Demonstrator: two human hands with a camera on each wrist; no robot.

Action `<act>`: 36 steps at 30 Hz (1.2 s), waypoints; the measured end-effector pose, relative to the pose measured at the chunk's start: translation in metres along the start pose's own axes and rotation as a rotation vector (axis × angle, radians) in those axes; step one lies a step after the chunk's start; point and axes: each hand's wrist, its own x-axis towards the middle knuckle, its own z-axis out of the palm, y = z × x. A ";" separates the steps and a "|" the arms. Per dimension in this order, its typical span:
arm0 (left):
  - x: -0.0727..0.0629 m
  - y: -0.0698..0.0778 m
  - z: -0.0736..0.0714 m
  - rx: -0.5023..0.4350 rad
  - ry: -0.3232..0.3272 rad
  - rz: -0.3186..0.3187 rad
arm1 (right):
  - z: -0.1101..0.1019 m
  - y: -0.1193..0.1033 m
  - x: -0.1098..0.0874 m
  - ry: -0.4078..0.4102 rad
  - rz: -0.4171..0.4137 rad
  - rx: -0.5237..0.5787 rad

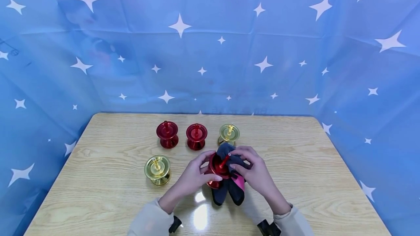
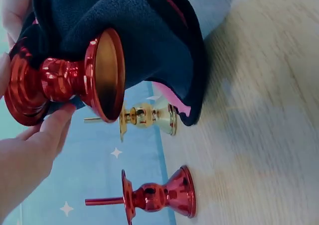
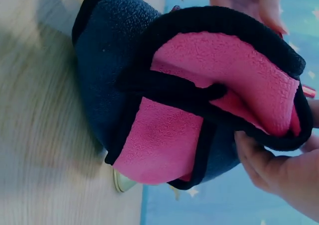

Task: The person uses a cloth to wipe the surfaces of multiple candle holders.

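Observation:
My left hand grips a shiny red candle holder, its thumb and fingers around the dish. In the left wrist view the candle holder is held off the table, its hollow flared base facing the camera. With my right hand I pinch a two-sided cloth, dark grey-blue and pink with black edging, against the dish beside the central red stem. Folds of the cloth hang below the right fingers, pink side showing in the right wrist view.
Two red candle holders, one at the back left and one beside it, stand upright on the wooden table. One gold candle holder stands behind the cloth, another left of my left hand. A blue star-patterned curtain surrounds the table.

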 end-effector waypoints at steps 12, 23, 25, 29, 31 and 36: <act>0.004 -0.008 0.008 0.228 0.242 0.041 | 0.013 0.000 -0.005 0.078 0.004 -0.055; 0.013 0.015 -0.020 0.092 0.391 -0.120 | -0.013 0.008 0.000 0.051 -0.080 0.134; 0.014 0.019 -0.023 0.091 0.414 -0.122 | -0.012 0.011 -0.002 0.035 -0.111 0.137; 0.017 0.022 -0.021 0.098 0.405 -0.130 | -0.002 0.015 -0.005 0.008 -0.152 0.166; 0.019 0.021 -0.018 0.100 0.389 -0.131 | 0.003 0.015 -0.005 0.005 -0.173 0.181; 0.021 0.017 -0.010 0.047 0.399 -0.139 | 0.009 0.016 -0.005 0.022 -0.199 0.210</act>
